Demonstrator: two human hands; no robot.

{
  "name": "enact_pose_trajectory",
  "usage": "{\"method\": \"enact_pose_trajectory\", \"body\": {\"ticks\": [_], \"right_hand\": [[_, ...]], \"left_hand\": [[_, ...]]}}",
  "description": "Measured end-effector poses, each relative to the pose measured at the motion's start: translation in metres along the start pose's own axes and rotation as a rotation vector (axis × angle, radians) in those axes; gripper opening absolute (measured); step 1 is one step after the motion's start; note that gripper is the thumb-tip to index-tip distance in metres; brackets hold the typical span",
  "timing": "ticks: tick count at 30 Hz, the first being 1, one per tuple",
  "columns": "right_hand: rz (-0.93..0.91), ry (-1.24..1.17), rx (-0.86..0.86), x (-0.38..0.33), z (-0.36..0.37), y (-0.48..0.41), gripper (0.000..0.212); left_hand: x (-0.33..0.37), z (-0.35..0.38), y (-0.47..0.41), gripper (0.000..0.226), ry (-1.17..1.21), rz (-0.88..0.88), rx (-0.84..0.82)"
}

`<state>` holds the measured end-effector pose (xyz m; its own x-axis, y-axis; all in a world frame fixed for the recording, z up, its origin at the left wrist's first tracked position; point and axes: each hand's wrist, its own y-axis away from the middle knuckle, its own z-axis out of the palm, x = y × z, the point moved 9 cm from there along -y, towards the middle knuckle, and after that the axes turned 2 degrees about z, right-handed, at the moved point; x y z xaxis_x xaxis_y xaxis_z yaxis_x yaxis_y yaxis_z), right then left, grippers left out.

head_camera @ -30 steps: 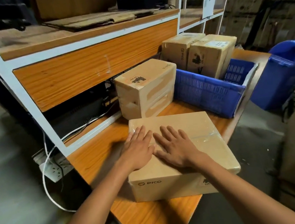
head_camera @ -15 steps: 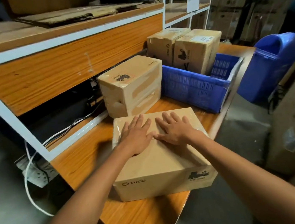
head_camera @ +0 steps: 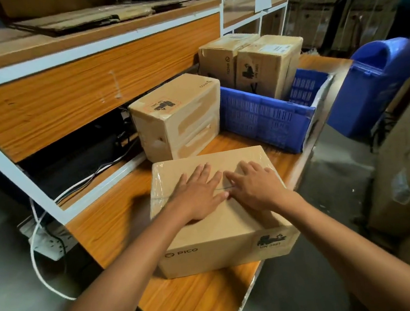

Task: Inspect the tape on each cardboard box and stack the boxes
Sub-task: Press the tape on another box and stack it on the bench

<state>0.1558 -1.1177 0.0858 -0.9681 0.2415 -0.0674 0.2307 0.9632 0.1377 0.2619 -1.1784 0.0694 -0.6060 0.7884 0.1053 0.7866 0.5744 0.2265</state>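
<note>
My left grip [head_camera: 198,195] and right grip [head_camera: 257,187] lie flat, fingers spread, side by side on top of one taped cardboard box [head_camera: 223,233] on the near tabletop [head_camera: 197,308]. Just behind stands a second box [head_camera: 178,117]. Farther right, one blue crate [head_camera: 263,117] holds two more: a left box [head_camera: 223,60] and a right box [head_camera: 265,70].

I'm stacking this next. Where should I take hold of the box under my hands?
Likely its two side faces, left hand from the left, right hand from the right: the near box lies flat and wide, both sides free, the upright box close behind.
</note>
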Motion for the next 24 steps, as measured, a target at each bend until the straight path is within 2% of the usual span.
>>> {"method": "enact_pose_trajectory", "body": {"ticks": [3, 5, 9, 13, 15, 18, 21, 24], "right_hand": [[-0.055, -0.081, -0.124, 0.008, -0.006, 0.014, 0.063], [-0.075, -0.110, -0.224, 0.020, 0.001, 0.028, 0.071], [-0.128, -0.111, -0.210, 0.027, 0.021, 0.036, 0.079], [-0.126, -0.160, -0.271, 0.029, 0.000, 0.045, 0.074], [-0.079, -0.234, -0.341, 0.039, -0.009, 0.054, 0.076], [-0.041, -0.170, -0.374, 0.046, -0.009, 0.054, 0.079], [-0.027, -0.119, -0.383, 0.040, -0.012, 0.046, 0.081], [-0.028, -0.029, -0.364, 0.033, -0.029, 0.032, 0.087]], "left_hand": [[0.012, -0.005, 0.008, 0.070, 0.087, 0.075, 0.057], [0.018, 0.004, 0.015, 0.073, 0.117, 0.120, 0.023], [0.022, 0.016, 0.017, 0.076, 0.073, 0.121, -0.029], [0.014, 0.004, 0.026, 0.088, 0.177, 0.151, -0.101], [-0.009, -0.001, 0.037, 0.098, 0.223, 0.120, -0.191], [-0.039, 0.000, 0.049, 0.104, 0.202, 0.046, -0.291], [-0.035, -0.002, 0.044, 0.108, 0.160, 0.048, -0.309], [-0.037, -0.015, 0.036, 0.124, 0.081, -0.013, -0.303]]}}
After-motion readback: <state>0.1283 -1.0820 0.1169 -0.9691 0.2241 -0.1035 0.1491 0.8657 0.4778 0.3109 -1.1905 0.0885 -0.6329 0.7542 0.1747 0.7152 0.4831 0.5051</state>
